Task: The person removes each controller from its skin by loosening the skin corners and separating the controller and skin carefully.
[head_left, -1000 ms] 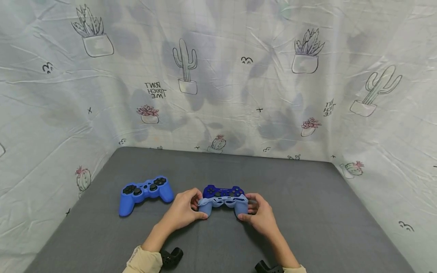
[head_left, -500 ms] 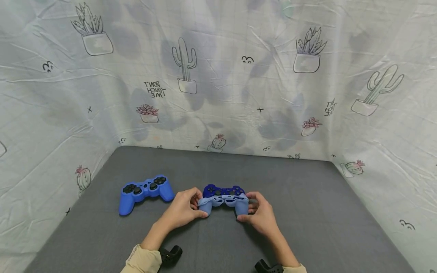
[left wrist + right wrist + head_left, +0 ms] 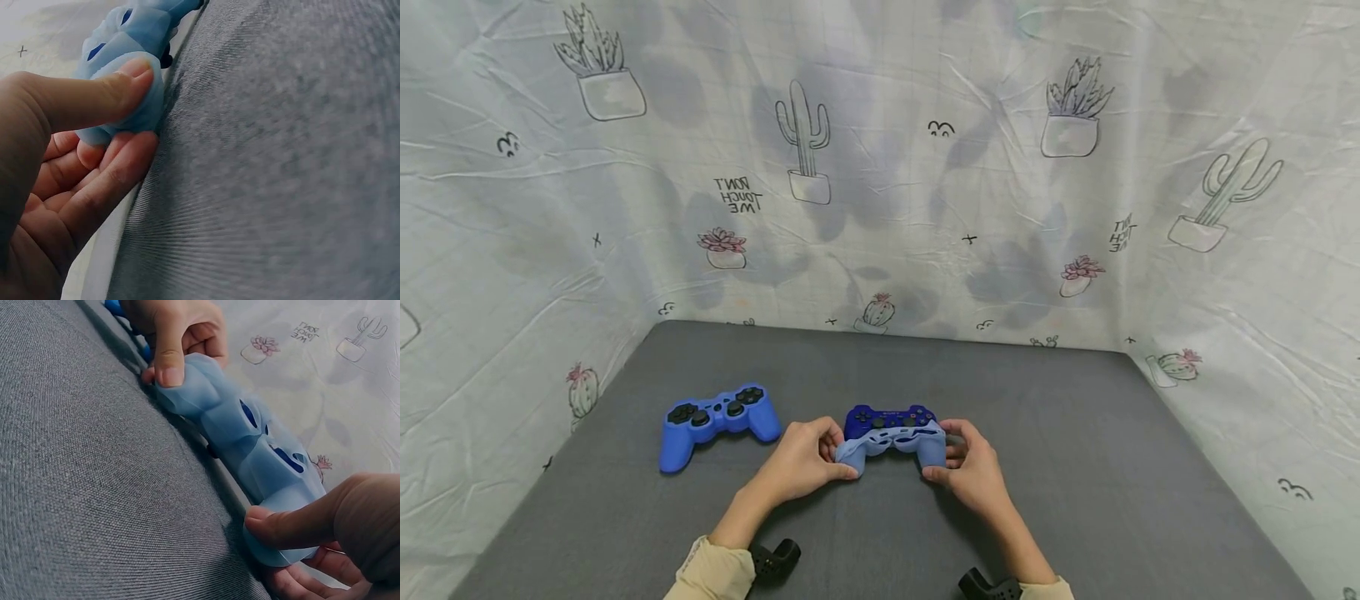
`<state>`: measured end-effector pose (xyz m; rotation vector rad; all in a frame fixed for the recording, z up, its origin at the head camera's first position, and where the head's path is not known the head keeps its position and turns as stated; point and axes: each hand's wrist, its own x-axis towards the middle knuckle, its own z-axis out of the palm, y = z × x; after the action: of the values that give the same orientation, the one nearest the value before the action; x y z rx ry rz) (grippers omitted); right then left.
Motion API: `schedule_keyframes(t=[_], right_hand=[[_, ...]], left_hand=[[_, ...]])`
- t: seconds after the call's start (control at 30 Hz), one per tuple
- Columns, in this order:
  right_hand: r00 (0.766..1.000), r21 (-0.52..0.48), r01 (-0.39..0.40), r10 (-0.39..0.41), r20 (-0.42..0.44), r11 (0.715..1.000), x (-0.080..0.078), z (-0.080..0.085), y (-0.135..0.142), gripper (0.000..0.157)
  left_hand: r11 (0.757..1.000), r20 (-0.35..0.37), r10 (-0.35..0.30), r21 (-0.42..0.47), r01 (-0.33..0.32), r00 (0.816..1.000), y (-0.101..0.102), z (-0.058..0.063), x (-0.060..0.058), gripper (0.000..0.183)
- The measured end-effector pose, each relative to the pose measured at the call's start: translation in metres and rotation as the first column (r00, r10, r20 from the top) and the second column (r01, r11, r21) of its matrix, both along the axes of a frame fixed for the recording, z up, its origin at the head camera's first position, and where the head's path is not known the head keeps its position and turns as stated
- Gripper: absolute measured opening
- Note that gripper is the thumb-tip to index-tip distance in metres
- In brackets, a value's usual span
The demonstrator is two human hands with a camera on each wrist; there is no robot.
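Observation:
A dark blue game controller (image 3: pixel 891 418) lies at the middle of the grey table, its buttons and sticks bare along the far side. Over its near side and both grips stretches a light blue silicone sleeve (image 3: pixel 891 439), with dark blue showing through its slots in the right wrist view. My left hand (image 3: pixel 805 457) pinches the sleeve's left grip between thumb and fingers; in the left wrist view the thumb presses on the sleeve (image 3: pixel 115 53). My right hand (image 3: pixel 973 467) holds the right grip the same way, thumb (image 3: pixel 294 525) on the grip's end.
To the left lies a second controller (image 3: pixel 718 425) in a brighter blue sleeve, close to my left hand. The grey cloth-covered table (image 3: pixel 1075 467) meets a white curtain (image 3: pixel 880 208) printed with cacti at the back and both sides. Black camera straps sit on both wrists.
Both hands keep their hold on the sleeve's grips. The sleeve's upper edge has shifted slightly, looking more slanted, higher toward the right side. The second controller stays put.

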<state>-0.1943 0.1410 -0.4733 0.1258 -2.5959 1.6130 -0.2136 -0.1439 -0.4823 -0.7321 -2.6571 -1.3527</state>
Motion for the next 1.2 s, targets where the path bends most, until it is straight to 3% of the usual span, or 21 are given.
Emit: schedule_keyframes(t=[0.23,0.43,0.77,1.0,1.2], right_hand=[[1.0,-0.01,0.007,-0.007,0.012,1.0,0.0021,-0.001,-0.0015,0.064],[1.0,-0.006,0.007,-0.007,0.016,1.0,0.0019,-0.0008,-0.0013,0.064],[0.999,-0.03,0.02,-0.019,0.031,0.999,0.0019,-0.0025,-0.0028,0.065],[0.999,-0.054,0.039,-0.037,0.02,0.998,0.0022,-0.001,-0.002,0.065],[1.0,-0.057,0.008,-0.007,0.009,0.998,0.0023,0.0044,0.0014,0.064]], left_hand=[[1.0,0.004,-0.011,0.019,0.011,1.0,-0.0008,-0.0013,-0.0012,0.038],[0.999,0.046,-0.029,0.026,0.028,0.998,-0.0013,0.0004,0.0,0.035],[1.0,0.124,0.001,0.025,-0.004,0.992,-0.002,0.0014,0.0005,0.038],[0.999,0.176,-0.022,0.043,0.014,0.984,-0.0048,0.0001,-0.001,0.037],[0.998,0.194,-0.041,0.051,0.032,0.98,-0.0063,0.0021,-0.002,0.037]])
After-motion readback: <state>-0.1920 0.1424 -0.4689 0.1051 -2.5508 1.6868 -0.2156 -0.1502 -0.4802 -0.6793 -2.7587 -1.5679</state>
